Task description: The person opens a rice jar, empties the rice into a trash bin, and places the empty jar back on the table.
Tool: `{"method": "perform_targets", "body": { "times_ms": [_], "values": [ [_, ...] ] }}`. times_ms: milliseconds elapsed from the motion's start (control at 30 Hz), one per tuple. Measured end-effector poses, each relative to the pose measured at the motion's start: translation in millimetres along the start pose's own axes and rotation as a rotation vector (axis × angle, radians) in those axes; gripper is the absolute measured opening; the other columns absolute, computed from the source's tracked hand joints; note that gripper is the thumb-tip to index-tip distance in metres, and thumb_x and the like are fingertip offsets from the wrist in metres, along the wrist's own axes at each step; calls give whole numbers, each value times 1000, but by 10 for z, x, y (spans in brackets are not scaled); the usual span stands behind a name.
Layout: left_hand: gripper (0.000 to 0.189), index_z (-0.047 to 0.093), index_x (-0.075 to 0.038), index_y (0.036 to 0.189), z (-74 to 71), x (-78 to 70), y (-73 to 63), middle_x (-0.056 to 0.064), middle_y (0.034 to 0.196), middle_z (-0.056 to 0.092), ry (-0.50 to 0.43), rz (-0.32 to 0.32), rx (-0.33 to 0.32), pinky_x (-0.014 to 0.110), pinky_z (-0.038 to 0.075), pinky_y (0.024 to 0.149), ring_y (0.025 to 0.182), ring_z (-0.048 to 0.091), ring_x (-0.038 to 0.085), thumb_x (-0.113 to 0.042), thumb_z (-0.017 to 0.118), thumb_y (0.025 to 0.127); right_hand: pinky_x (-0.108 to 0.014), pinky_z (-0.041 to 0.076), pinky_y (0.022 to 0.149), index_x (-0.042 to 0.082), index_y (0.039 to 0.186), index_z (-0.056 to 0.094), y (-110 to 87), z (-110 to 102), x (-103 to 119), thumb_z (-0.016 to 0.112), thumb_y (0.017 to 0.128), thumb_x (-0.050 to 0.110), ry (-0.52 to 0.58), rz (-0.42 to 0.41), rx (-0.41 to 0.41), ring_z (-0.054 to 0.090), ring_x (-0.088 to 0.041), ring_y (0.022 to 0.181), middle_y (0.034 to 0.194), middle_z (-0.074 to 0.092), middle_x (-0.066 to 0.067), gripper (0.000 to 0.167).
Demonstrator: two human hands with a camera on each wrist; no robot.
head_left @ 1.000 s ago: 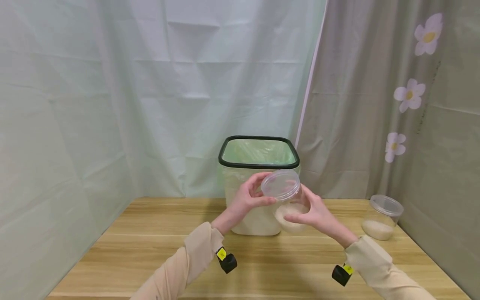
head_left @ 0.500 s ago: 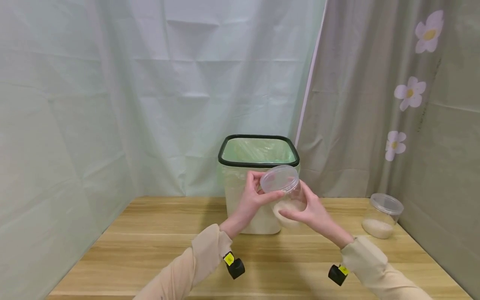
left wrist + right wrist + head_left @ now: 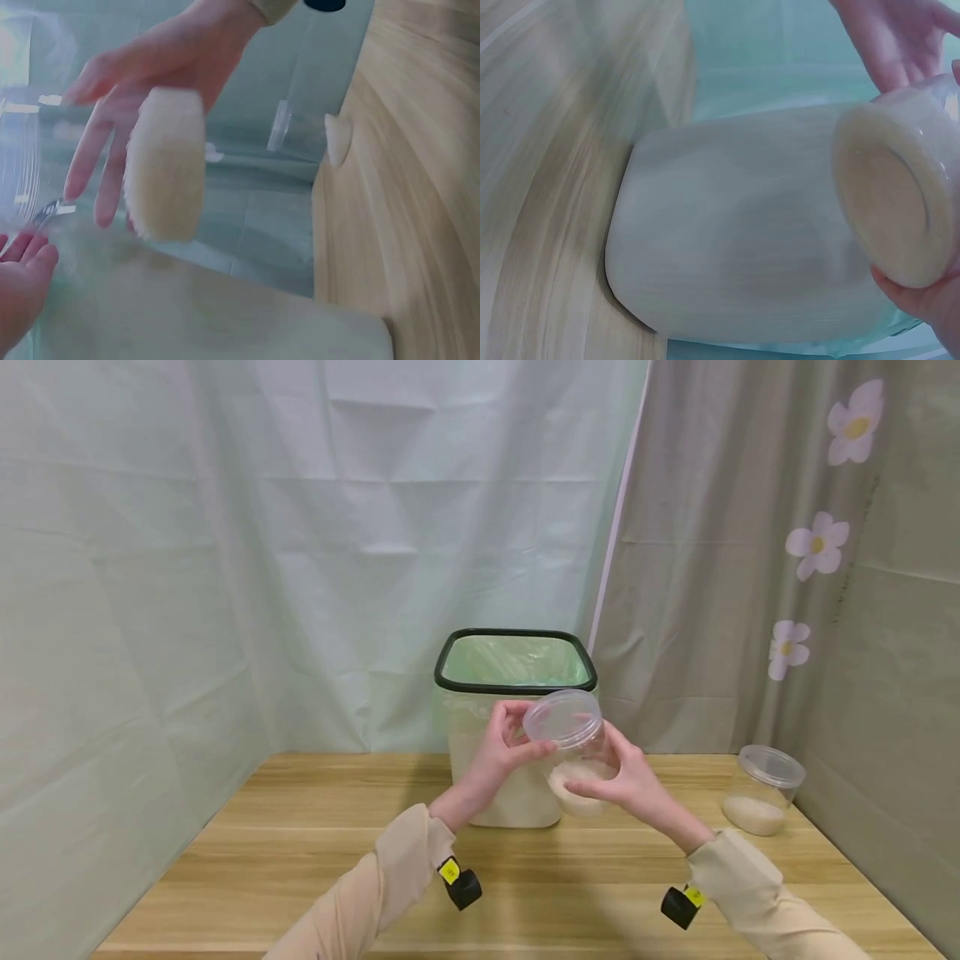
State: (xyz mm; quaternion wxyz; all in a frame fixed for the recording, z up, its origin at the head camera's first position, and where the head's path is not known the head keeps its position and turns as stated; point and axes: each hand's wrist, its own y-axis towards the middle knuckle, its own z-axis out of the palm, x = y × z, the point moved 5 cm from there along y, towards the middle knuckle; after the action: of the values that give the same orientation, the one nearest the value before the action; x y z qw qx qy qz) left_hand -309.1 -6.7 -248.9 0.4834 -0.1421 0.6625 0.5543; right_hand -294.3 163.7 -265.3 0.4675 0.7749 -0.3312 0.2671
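Before the lined bin [image 3: 519, 800], the left hand [image 3: 491, 762] pinches the lid [image 3: 561, 718], the right hand [image 3: 636, 787] grips the grain jar [image 3: 579, 783]; twisting, I'd guess, needs bracing.

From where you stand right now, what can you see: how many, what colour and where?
Wooden table: 1, light brown, below
Square black-rimmed bin: 1, pale, table's back
Thin plastic liner: 1, green, inside bin
Clear round lidded jar: 1, colourless, held before bin
Second clear lidded jar: 1, colourless, table's right
Grains: uncountable, white, both jars
Creased hangings: count unclear, pale and grey, around table
Printed flowers: 3, white-yellow, right hanging
Wrist cameras: 2, black, wrists
Sleeves: 2, beige, forearms
Left hand: 1, bare, held jar's lid
Right hand: 1, bare, held jar's body
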Motion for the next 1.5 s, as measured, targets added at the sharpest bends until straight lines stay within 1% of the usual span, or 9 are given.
{"method": "perform_targets", "body": {
  "times_ms": [100, 267, 400, 533, 600, 733, 967, 1200, 1500],
  "values": [
    [77, 34, 4, 125, -48, -6, 27, 15, 126, 42, -13, -6, 32, 34, 32, 96, 117, 37, 24, -32, 76, 72, -42, 35, 91, 8, 137, 33, -6, -3, 7, 77, 69, 2, 11, 9, 15, 47, -22, 110, 125, 49, -10, 82],
    [84, 33, 2, 134, -36, 10, 48, 15, 130, 41, -58, -20, 168, 34, 38, 91, 114, 41, 24, -32, 77, 71, -52, 33, 91, 8, 136, 34, -16, 30, 0, 77, 71, 7, 29, 20, 68, 48, -21, 109, 125, 49, -9, 79],
    [83, 36, -1, 134, -3, 10, 53, 14, 127, 44, -54, -17, 201, 35, 41, 88, 111, 45, 26, -34, 77, 70, -43, 36, 92, 4, 135, 34, -23, 52, 94, 75, 72, 4, 41, -3, 83, 47, -22, 111, 126, 48, -12, 75],
    [78, 39, -3, 132, -4, 4, 51, 12, 125, 46, -15, -14, 171, 36, 41, 88, 110, 46, 25, -32, 77, 71, -43, 35, 92, 4, 136, 34, -22, 44, 89, 75, 72, 4, 33, -2, 79, 46, -22, 112, 127, 47, -11, 76],
    [74, 40, -3, 132, -5, -1, 45, 11, 124, 48, 10, -15, 152, 37, 41, 88, 109, 47, 25, -28, 77, 73, -49, 33, 92, 8, 136, 34, -17, 39, 19, 76, 72, 5, 38, 0, 77, 47, -20, 111, 126, 48, -9, 76],
    [67, 42, -4, 130, -6, -16, 32, 11, 122, 50, 51, -3, 101, 37, 41, 88, 107, 49, 26, -21, 75, 75, -51, 35, 89, 3, 135, 34, -26, 51, 150, 76, 71, 2, 12, -5, 52, 48, -25, 108, 123, 49, -13, 76],
    [70, 43, -4, 129, -15, -34, 8, 10, 122, 51, 94, 23, 3, 36, 40, 89, 107, 49, 25, -31, 76, 73, -48, 36, 87, 1, 136, 32, -26, 87, 345, 77, 68, 2, -58, 31, -22, 47, -28, 108, 124, 48, -16, 81],
    [71, 44, -6, 128, -28, -47, -29, 7, 120, 52, 145, 41, -66, 34, 39, 90, 105, 50, 21, -38, 75, 73, -45, 39, 82, 2, 135, 35, -15, 106, 427, 80, 67, 6, -145, 6, -79, 49, -28, 103, 120, 51, -15, 81],
    [62, 41, 4, 124, 9, -83, -42, 18, 120, 50, 149, 36, -180, 39, 36, 92, 108, 47, 30, -12, 75, 74, -46, 39, 81, -2, 133, 36, -21, 130, 507, 81, 65, 5, -228, -26, -154, 49, -30, 103, 117, 52, -17, 82]
  ]
}}
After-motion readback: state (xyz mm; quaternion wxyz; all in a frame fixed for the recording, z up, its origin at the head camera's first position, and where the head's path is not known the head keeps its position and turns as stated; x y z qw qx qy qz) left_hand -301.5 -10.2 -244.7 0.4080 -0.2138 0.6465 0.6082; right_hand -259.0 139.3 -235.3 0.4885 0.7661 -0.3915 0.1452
